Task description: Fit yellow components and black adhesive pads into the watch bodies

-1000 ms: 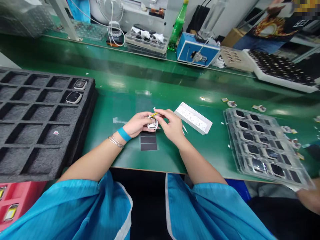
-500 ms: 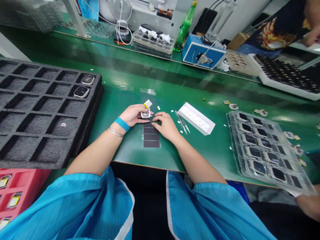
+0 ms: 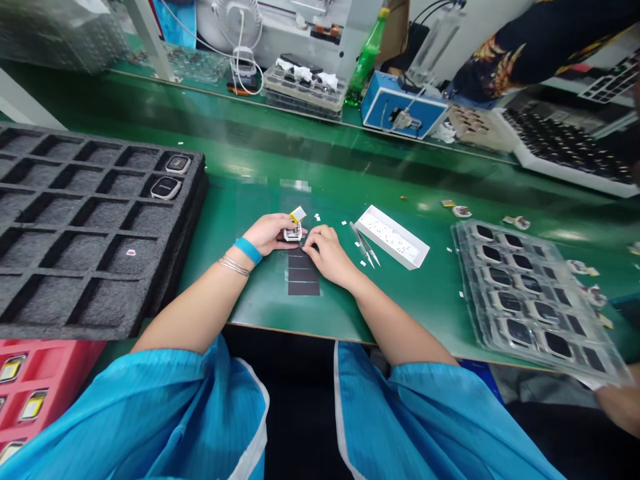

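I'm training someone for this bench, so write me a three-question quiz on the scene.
1. Which hand holds the white watch part? A right, B left, C neither.
2. True or false: the tweezers lie inside the white box.
3. Fill in: the dark strips lie on a ___ bench top.
Key: 1 B, the left hand; 2 false, the tweezers lie outside the white box; 3 green.

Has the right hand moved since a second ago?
Yes. Judged against the white box on the table, the right hand has shifted left, away from the box, and its fingertips are now at the black strips.
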Motion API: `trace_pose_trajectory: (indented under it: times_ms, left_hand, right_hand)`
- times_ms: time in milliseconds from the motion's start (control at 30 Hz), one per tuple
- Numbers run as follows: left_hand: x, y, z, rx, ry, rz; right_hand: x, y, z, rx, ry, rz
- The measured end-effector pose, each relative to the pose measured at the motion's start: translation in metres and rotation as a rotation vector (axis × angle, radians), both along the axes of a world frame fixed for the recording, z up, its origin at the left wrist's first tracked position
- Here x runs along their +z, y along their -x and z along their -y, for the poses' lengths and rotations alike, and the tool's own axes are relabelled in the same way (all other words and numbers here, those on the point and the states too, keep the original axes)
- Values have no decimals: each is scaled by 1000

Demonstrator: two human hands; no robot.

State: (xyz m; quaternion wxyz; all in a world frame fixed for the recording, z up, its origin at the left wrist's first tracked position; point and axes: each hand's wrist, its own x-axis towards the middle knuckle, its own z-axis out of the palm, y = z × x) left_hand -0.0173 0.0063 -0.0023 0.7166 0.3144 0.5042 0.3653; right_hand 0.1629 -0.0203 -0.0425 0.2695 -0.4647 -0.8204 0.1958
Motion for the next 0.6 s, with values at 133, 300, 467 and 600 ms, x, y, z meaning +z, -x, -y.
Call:
trace_pose_trajectory:
  times_ms: [133, 300, 467, 600]
  left_hand:
    - [3, -4, 2, 16, -13, -31]
    - [7, -13, 8, 43, -107, -65]
    - [6, -20, 15, -23, -130, -44]
    - [4, -21, 16, -51, -123, -46]
  right_hand:
    - [22, -4, 13, 37, -248, -202]
    - [24, -3, 12, -99, -81, -551]
    - [13, -3, 3, -136, 158, -659]
    - [17, -1, 4, -115, 185, -657]
